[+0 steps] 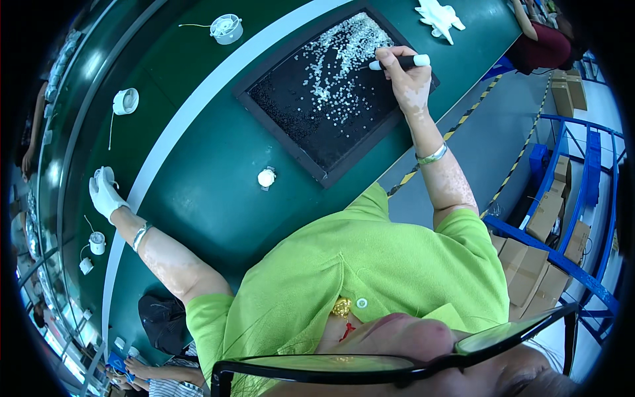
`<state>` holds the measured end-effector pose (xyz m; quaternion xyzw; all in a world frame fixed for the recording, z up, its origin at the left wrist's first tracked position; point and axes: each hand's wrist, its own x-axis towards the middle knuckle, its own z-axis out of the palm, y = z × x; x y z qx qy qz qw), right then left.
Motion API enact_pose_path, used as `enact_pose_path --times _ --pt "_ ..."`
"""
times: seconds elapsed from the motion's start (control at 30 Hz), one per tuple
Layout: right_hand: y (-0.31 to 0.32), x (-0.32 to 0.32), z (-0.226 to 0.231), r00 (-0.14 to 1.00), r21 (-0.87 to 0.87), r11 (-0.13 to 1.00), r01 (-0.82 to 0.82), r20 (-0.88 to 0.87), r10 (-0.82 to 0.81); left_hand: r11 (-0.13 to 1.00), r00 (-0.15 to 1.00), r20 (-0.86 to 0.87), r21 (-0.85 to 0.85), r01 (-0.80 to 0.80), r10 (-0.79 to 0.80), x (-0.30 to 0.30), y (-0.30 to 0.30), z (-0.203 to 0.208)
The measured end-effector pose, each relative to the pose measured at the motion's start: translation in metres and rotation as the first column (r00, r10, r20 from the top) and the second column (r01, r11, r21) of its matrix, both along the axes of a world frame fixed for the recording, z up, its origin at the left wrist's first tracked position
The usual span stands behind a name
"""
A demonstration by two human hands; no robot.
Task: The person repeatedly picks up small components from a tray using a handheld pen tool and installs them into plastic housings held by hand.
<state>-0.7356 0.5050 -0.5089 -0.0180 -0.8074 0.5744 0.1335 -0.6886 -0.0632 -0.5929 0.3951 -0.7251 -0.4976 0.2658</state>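
My right hand (408, 83), bare, grips a black pen-shaped tool (405, 62) with white ends. Its thin tip points down over a dark, framed tray (311, 147). Many tiny clear and whitish pieces (340, 63) lie scattered in the tray, densest towards its far end. Small black pieces (271, 109) cover its left part. My left hand (104, 195), in a white glove, reaches out over the pale strip at the left. Its fingers are curled together, and whatever they hold blends with the glove. A small white part (266, 177) sits on the green table between my arms.
White round housings with thin wires (226, 29) (126, 102) (97, 243) stand on the green surface beyond the pale strip (165, 135). A white glove (440, 20) lies behind the tray. Blue racks with cartons (522, 268) stand at the right. Other people work at the edges.
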Motion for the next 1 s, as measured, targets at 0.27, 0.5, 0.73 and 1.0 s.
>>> enact_pose_path --times 0.27,0.5,0.73,1.0 --pt "0.003 -0.004 -0.005 0.999 0.084 0.996 -0.006 0.052 0.002 0.948 0.936 0.152 -0.043 -0.314 0.317 -0.009 0.000 0.012" --pt "-0.004 -0.009 -0.010 0.972 0.471 0.880 0.054 -0.226 0.061 0.990 0.981 0.143 0.058 0.125 -0.132 -0.015 -0.064 -0.031" --pt "0.022 -0.011 -0.007 0.952 0.093 0.948 0.306 -0.021 -0.305 0.886 0.708 0.692 -0.407 0.222 0.140 -0.013 -0.081 -0.026" --pt "0.028 -0.009 -0.015 0.967 0.075 0.964 0.253 -0.032 -0.252 0.508 0.825 0.251 -0.860 -0.050 0.506 0.013 -0.019 0.112"
